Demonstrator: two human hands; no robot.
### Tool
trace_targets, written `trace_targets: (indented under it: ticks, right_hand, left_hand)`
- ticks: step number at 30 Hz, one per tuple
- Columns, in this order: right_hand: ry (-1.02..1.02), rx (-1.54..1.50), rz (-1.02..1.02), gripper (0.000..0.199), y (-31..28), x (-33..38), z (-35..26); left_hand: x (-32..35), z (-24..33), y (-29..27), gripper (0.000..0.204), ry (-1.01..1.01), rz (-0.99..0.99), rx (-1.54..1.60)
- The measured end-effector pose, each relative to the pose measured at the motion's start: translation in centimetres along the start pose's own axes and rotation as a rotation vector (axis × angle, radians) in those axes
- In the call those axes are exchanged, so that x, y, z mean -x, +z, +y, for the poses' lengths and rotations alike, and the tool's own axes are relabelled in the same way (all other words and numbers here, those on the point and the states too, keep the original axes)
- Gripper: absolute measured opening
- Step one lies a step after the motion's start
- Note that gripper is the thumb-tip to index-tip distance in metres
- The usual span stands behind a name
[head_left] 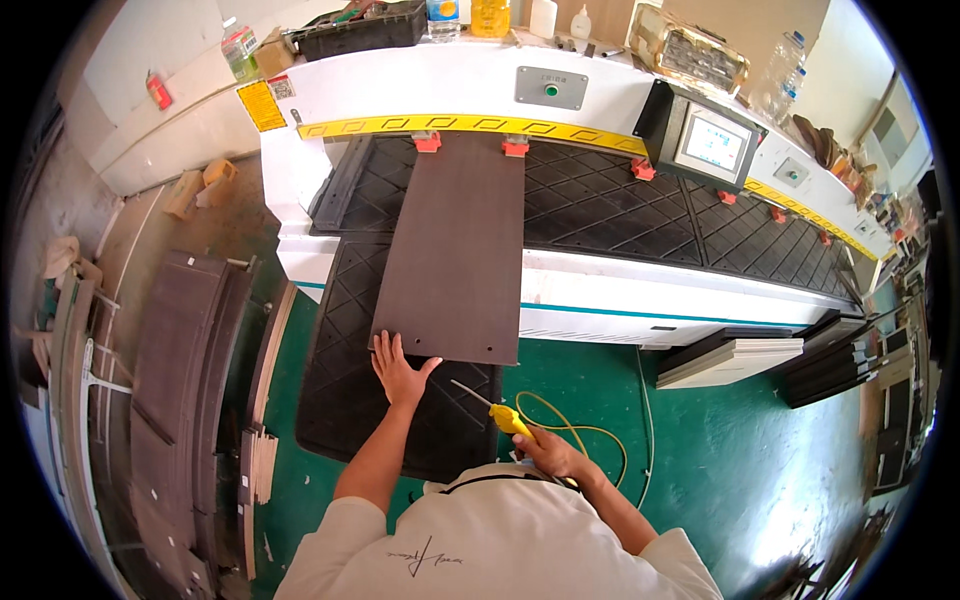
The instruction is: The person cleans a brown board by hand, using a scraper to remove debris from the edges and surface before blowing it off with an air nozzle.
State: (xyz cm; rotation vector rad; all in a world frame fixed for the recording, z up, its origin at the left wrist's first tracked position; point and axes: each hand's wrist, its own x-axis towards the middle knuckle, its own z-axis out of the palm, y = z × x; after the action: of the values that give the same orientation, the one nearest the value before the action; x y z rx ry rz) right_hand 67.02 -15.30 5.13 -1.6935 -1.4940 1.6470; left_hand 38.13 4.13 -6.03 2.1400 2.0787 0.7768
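Panel on the machine bed, air gun in hand

Machine [560,290], white with a yellow strip along its upper edge, fills the middle of the view and carries a black cross-ribbed mat [620,205]. A touch screen [712,143] sits on its right side. Below lies a green floor [740,450], with dark boards stacked [175,400] at the left. A long brown panel [455,250] lies flat on the mat, its far end against two red stops [515,147], its near end overhanging toward the person. The left hand [400,372] rests on the panel's near left corner, fingers spread, palm down. The right hand [552,455] is closed around a yellow air gun [508,417], its thin nozzle aimed toward the panel's near edge, just short of it. A yellow hose [585,430] loops over the floor beside it.
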Motion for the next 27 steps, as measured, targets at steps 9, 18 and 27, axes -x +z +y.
trace_targets:
  ticks: [9, 18, 27]
  right_hand:
    - [0.184, 0.021, 0.201, 0.045, -2.6, 3.4, 0.6]
    - [0.185, 0.006, 0.162, 0.05, -2.0, 3.9, 1.2]
    - [0.067, 0.043, -0.003, 0.051, -0.9, 1.3, -0.4]
  left_hand:
    - [0.2, 0.1, -0.1, 0.103, 0.032, 0.024, -0.02]
    - [0.0, 0.0, -0.2, 0.102, 0.03, 0.026, -0.019]
    - [-0.2, 0.4, -0.4, 0.101, -0.002, -0.014, 0.013]
